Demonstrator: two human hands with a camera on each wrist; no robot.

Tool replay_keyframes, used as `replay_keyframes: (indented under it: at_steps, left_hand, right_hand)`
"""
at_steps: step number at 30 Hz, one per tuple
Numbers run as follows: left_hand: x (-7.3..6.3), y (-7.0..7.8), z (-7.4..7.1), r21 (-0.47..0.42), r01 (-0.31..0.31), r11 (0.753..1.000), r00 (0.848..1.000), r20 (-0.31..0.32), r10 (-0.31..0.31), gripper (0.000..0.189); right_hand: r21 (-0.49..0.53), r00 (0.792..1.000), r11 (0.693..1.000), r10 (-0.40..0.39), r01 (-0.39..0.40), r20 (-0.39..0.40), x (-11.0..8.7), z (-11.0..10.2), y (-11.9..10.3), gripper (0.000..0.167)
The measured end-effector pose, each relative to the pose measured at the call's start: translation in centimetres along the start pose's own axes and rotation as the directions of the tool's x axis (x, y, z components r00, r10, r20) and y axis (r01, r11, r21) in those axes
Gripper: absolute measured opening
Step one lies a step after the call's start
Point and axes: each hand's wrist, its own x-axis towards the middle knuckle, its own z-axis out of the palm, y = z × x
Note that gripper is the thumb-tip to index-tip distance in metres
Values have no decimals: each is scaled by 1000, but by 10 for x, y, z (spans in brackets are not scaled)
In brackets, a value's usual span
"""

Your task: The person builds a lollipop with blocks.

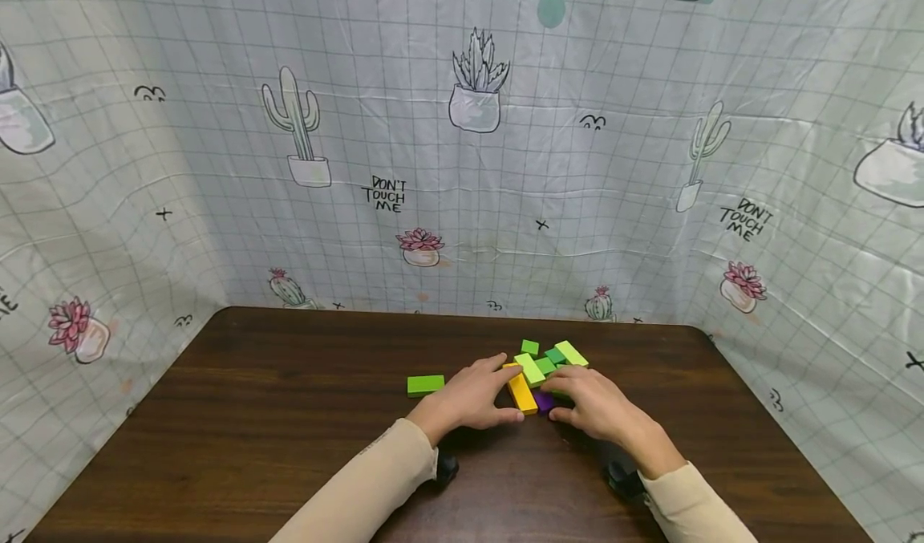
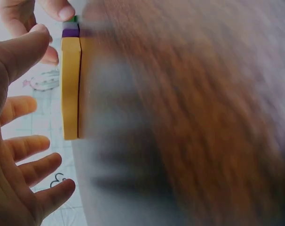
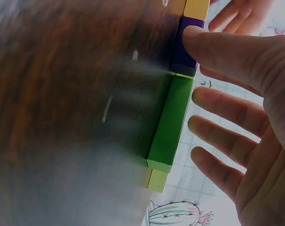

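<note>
A small cluster of coloured wooden blocks lies on the table. My left hand (image 1: 472,399) is at its left side, fingers spread beside a yellow block (image 1: 521,392); in the left wrist view, its fingers (image 2: 32,143) are apart from that block. On the cluster's other side is my right hand (image 1: 597,405), whose thumb tip overlaps a purple block (image 3: 186,47) in the right wrist view. Its other fingers (image 3: 227,136) extend loosely beside a long green block (image 3: 173,122). A lime block (image 1: 530,370) sits between the hands, partly behind the yellow one.
One green block (image 1: 426,385) lies apart, left of my left hand. Behind the hands are a small green block (image 1: 530,347), a darker green one (image 1: 554,356) and another lime block (image 1: 573,354). A printed curtain (image 1: 447,166) surrounds the dark wooden table (image 1: 289,415).
</note>
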Motion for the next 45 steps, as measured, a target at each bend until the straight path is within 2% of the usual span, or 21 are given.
replay_keyframes:
  at_steps: [5, 15, 22, 30, 38, 45]
  left_hand:
    - [4, 2, 5, 15, 14, 1000, 1000, -12, -14, 71]
    - [10, 11, 8, 47, 5, 999, 1000, -26, -4, 61]
    - [15, 13, 10, 81, 15, 997, 1000, -18, -14, 50]
    - [16, 13, 10, 87, 23, 996, 1000, 1, -24, 49]
    - [11, 12, 7, 106, -4, 994, 999, 35, 0, 49]
    - [-3, 9, 1, 127, -43, 991, 996, 78, 33, 48]
  right_hand:
    - [-6, 1000, 1000, -12, 12, -4, 0, 2, -1, 29]
    - [-3, 999, 999, -35, 35, -9, 1, 0, -3, 25]
    - [2, 999, 999, -33, 33, -12, 1, 0, -3, 24]
    - [2, 999, 999, -32, 32, -11, 0, 0, -3, 23]
    - [1, 999, 999, -49, 49, -21, 1, -1, -4, 21]
    - [4, 999, 999, -40, 40, 2, 3, 0, -6, 20]
